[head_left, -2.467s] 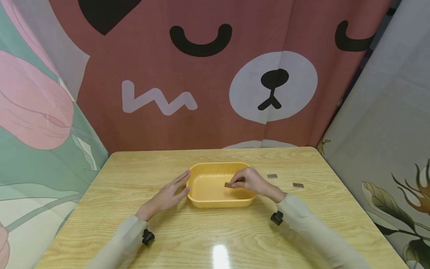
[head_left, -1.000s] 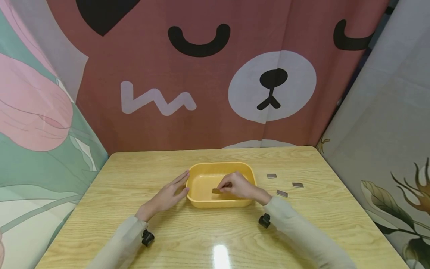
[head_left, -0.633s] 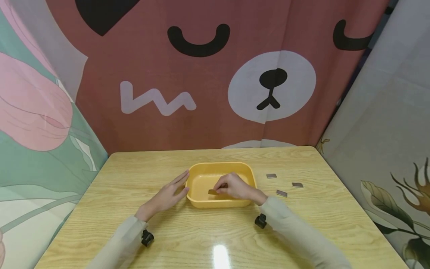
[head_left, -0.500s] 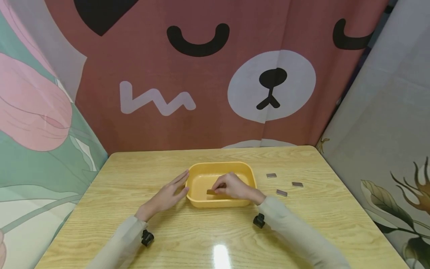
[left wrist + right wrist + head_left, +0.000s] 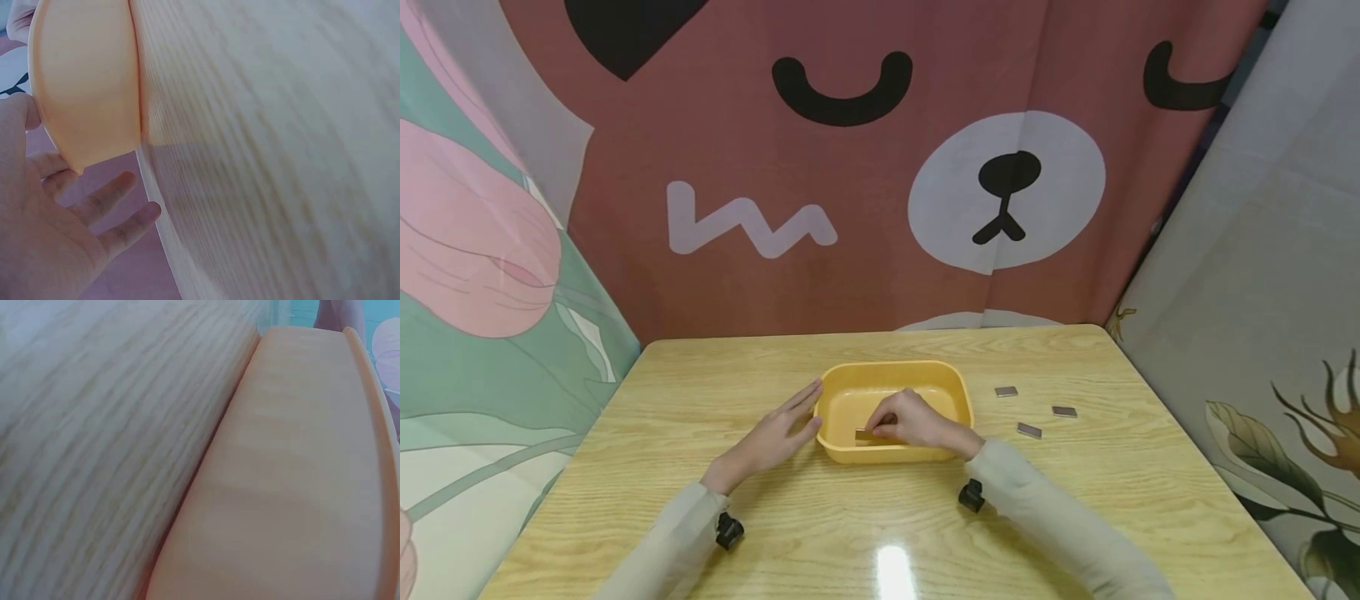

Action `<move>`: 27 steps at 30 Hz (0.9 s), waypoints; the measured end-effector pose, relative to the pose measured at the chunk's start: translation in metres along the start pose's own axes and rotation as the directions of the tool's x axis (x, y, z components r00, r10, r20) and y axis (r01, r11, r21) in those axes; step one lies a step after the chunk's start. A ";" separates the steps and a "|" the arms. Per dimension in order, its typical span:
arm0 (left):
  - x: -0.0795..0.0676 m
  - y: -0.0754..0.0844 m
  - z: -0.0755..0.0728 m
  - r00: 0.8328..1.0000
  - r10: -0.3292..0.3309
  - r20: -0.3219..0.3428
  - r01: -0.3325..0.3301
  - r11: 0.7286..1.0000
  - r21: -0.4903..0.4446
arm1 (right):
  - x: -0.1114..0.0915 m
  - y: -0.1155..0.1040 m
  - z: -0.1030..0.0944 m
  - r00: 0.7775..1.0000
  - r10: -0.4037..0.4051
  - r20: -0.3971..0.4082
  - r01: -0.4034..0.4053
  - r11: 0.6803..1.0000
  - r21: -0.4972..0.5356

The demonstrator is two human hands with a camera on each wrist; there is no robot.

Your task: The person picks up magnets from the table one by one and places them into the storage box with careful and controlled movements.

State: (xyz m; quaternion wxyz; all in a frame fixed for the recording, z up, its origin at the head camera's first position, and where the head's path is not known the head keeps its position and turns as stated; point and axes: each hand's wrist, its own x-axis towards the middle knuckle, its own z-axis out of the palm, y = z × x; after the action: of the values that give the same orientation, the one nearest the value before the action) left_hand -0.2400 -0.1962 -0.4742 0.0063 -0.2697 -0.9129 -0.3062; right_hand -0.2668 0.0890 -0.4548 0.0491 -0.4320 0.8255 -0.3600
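A yellow plastic basin [image 5: 850, 457] stands on the wooden table. In the head view my left hand [image 5: 769, 439] rests against its left end with fingers nearly straight. The left wrist view shows the thumb of that left hand [image 5: 50, 219] at the rim and two fingers extended past the basin's wall [image 5: 94, 81]. Inside the basin, my right hand [image 5: 913, 418] pinches a small flat rectangular grey-brown piece [image 5: 861, 434] low over the floor, near the front wall. The basin's outer wall [image 5: 281, 475] fills much of the right wrist view, hiding the right hand there.
Three similar flat pieces lie apart on the table right of the basin: a back one [image 5: 1006, 392], a right one [image 5: 1064, 412] and a front one [image 5: 1029, 431]. Printed curtains [image 5: 865, 283] hang behind the table and at both sides.
My right hand has moved left and toward the basin's front wall with the pinched piece. Its forearm has uncovered the front piece on the table. My left hand has stayed at the basin.
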 end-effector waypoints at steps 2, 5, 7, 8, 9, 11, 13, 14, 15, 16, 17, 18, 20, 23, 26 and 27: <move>0.000 0.000 0.000 1.000 0.006 -0.005 -0.006 1.000 0.002 | 0.001 0.000 0.001 1.000 0.000 0.007 0.000 1.000 0.011; 0.000 0.000 0.000 1.000 0.007 -0.007 -0.006 1.000 0.003 | 0.002 0.001 0.003 1.000 -0.004 0.015 0.004 1.000 0.019; 0.001 -0.001 0.001 1.000 0.004 -0.007 -0.004 1.000 0.003 | 0.003 0.002 0.004 1.000 -0.004 0.021 0.004 1.000 0.016; 0.000 -0.001 0.001 1.000 0.001 -0.006 -0.001 1.000 0.003 | 0.004 0.002 0.004 1.000 -0.004 0.025 0.003 1.000 0.013; 0.000 -0.001 0.001 1.000 -0.002 -0.005 0.002 1.000 0.003 | 0.005 0.003 0.005 1.000 -0.002 0.030 0.001 1.000 0.009; 0.000 -0.001 0.001 1.000 0.002 -0.004 -0.002 1.000 0.003 | 0.007 0.004 0.006 0.999 0.004 0.040 -0.004 1.000 0.010; 0.000 -0.001 0.002 1.000 0.004 -0.004 -0.004 1.000 0.002 | 0.008 0.005 0.008 0.999 0.006 0.051 -0.006 1.000 0.012; 0.000 -0.001 0.002 1.000 0.001 -0.003 -0.001 1.000 0.000 | 0.009 0.005 0.009 0.998 0.005 0.055 -0.006 1.000 0.011; 0.001 -0.001 0.002 1.000 0.002 -0.003 -0.002 1.000 -0.002 | 0.010 0.006 0.010 0.998 0.004 0.057 -0.005 1.000 0.011; 0.001 -0.001 0.002 1.000 0.003 -0.004 -0.003 1.000 -0.003 | 0.010 0.006 0.010 0.998 0.002 0.058 -0.003 1.000 0.012; 0.001 -0.001 0.002 1.000 0.004 -0.004 -0.004 1.000 -0.005 | 0.010 0.005 0.011 0.998 0.002 0.059 -0.002 1.000 0.010; 0.001 -0.001 0.002 1.000 0.003 -0.005 -0.003 1.000 -0.007 | 0.011 0.005 0.011 0.998 0.005 0.059 -0.005 1.000 0.008; 0.001 -0.001 0.002 1.000 0.006 -0.010 -0.006 1.000 -0.008 | 0.011 0.005 0.011 0.998 0.009 0.057 -0.010 1.000 0.008; 0.001 -0.001 0.002 1.000 0.009 -0.016 -0.009 1.000 -0.009 | 0.011 0.004 0.011 0.998 0.023 0.060 -0.024 0.999 0.022; 0.001 -0.001 0.002 1.000 -0.002 -0.013 0.002 1.000 -0.008 | 0.011 0.004 0.011 0.997 0.031 0.067 -0.034 0.999 0.041; 0.001 -0.002 0.002 1.000 -0.004 -0.010 0.004 1.000 -0.008 | 0.010 0.004 0.011 0.997 0.037 0.070 -0.041 0.998 0.047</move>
State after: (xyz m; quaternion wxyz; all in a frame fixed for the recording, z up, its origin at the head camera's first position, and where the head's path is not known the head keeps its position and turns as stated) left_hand -0.2413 -0.1956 -0.4767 0.0094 -0.2665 -0.9122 -0.3111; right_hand -0.2718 0.0766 -0.4630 0.0952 -0.4267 0.8227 -0.3634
